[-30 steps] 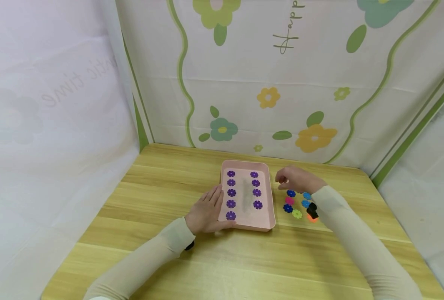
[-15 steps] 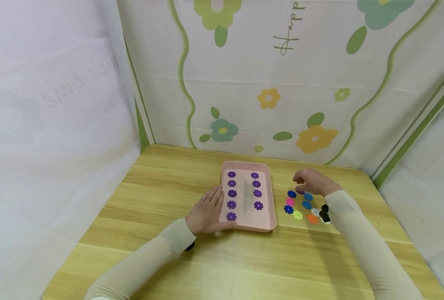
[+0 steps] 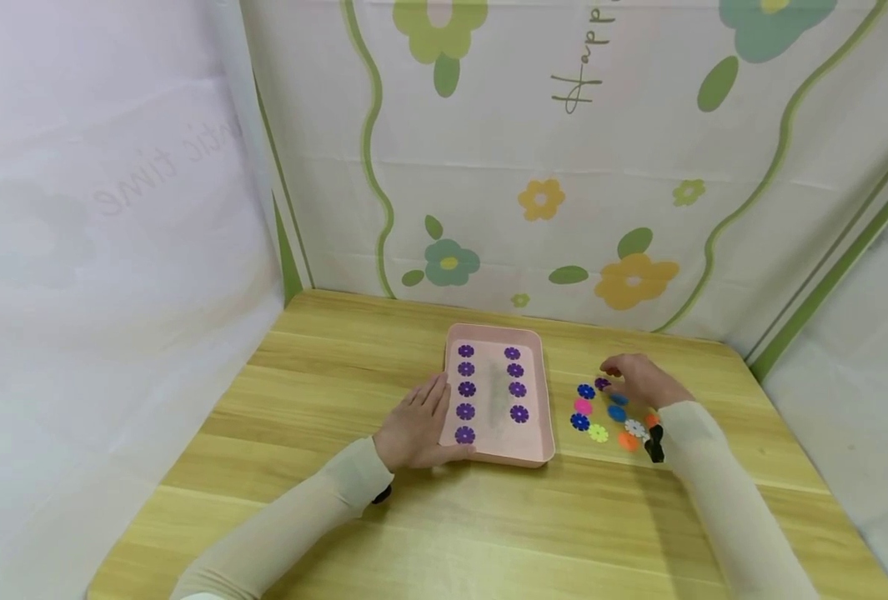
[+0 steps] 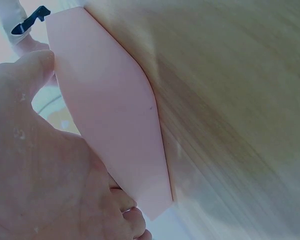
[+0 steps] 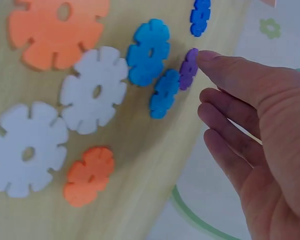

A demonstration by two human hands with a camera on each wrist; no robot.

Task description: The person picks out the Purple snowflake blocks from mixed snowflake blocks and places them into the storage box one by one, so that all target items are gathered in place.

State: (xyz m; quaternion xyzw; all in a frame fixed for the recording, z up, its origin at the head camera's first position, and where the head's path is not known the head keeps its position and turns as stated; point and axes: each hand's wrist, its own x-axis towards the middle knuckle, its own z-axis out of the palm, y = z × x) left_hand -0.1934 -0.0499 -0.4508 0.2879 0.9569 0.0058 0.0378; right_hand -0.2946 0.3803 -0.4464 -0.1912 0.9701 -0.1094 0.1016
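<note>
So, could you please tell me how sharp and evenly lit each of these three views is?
Head view: even, soft light, all in focus, faint shadows under the arms, straight edges bowed by the wide lens. Left wrist view: the left hand and pink tray are close and soft, the wood grain smeared. Right wrist view: the flower pieces are fairly crisp, the right hand slightly soft, with no glare.

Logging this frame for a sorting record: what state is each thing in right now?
Pink tray: flat on the table, nine purple discs in two columns.
Left hand: fingers straight, resting against the tray's left edge.
Right hand: fingertip touching a purple disc.
Loose discs: flat on the table, right of the tray.
</note>
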